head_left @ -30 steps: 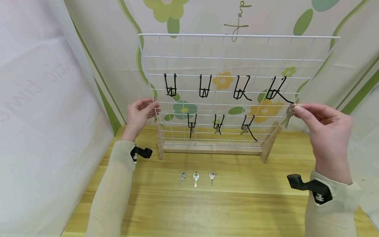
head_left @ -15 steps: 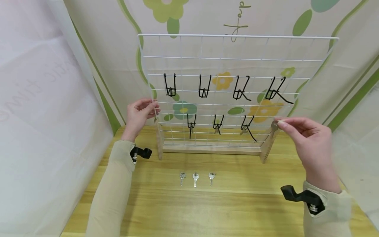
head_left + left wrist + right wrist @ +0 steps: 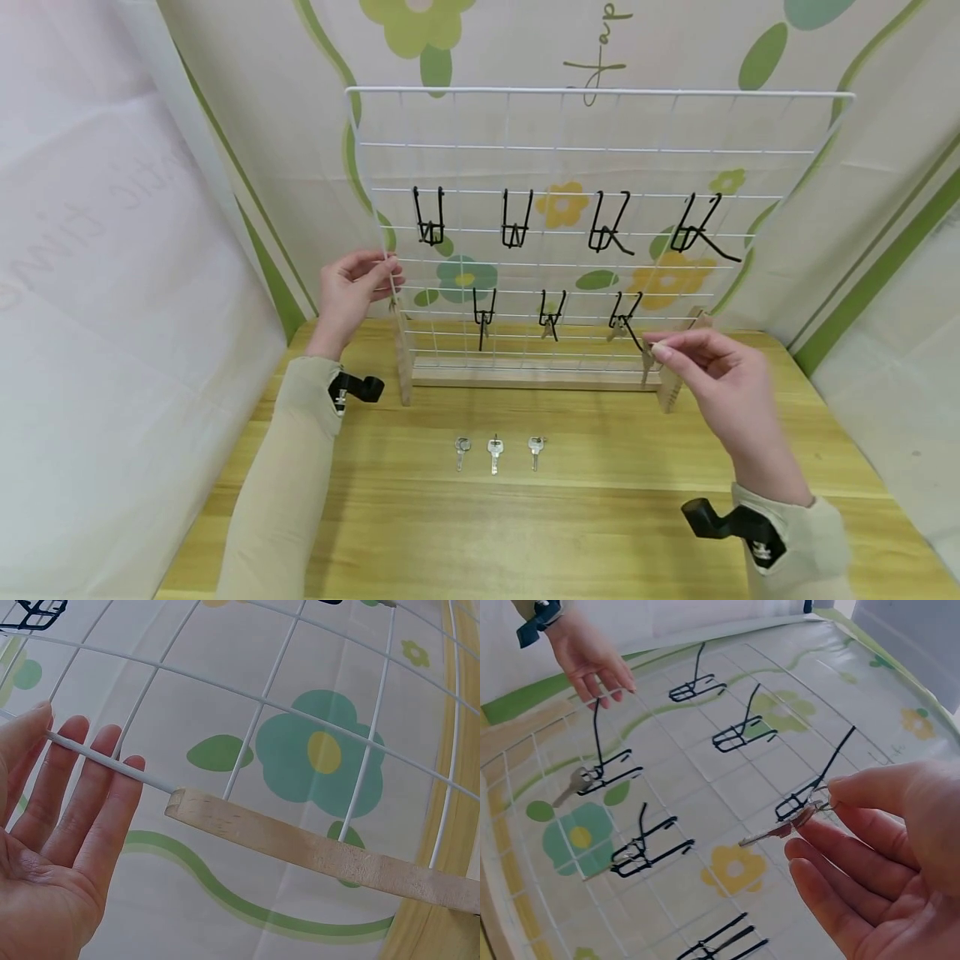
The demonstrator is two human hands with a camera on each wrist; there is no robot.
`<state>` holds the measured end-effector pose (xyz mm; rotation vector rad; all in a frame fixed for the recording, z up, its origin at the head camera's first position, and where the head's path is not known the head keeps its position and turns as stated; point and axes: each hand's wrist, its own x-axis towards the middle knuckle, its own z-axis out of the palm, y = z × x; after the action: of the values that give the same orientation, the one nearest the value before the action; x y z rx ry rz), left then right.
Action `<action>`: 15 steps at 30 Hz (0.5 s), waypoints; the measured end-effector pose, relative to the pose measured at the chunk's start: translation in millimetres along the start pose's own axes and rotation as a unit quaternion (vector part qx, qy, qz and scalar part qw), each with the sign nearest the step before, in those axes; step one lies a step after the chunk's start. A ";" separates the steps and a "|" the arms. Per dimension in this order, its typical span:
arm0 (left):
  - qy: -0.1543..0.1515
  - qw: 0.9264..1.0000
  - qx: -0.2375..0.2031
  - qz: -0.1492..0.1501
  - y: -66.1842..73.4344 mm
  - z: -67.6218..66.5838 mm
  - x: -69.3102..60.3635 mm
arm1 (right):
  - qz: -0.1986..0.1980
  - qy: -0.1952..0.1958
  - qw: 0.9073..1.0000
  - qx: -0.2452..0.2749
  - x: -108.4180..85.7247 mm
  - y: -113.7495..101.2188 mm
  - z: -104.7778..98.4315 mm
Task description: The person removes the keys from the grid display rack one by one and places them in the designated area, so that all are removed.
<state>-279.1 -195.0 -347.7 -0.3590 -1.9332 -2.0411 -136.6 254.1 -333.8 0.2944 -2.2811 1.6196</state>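
Observation:
My left hand grips the left side wire of a white wire rack; the left wrist view shows the thumb and fingers of that hand on opposite sides of the wire. Between thumb and forefinger my right hand pinches a key by its ring, close to the tip of the lower right black hook. In the right wrist view the key hangs from the fingertips of my right hand. Whether its ring touches the hook, I cannot tell.
Several black hooks stand out from the rack in two rows, and keys hang on the lower ones, such as this key. Three keys lie on the wooden table before the rack, the middle key among them. Wooden feet support the rack.
My right hand has moved left and down with the key, from beside the upper right hook to the lower right one. My left hand has stayed on the rack.

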 end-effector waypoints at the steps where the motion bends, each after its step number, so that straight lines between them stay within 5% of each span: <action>1: 0.000 1.000 0.000 0.001 -0.1 -0.1 -0.1 | -0.002 -0.004 1.000 -0.002 -1.5 1.9 1.8; 15: 0.000 1.000 -0.004 0.000 -0.6 0.0 -0.5 | -0.007 -0.056 0.998 0.012 -20.7 29.4 24.8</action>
<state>-278.8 -195.0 -348.4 -0.3621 -1.9247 -2.0494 -131.3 240.0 -374.8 0.4155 -2.3354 1.6643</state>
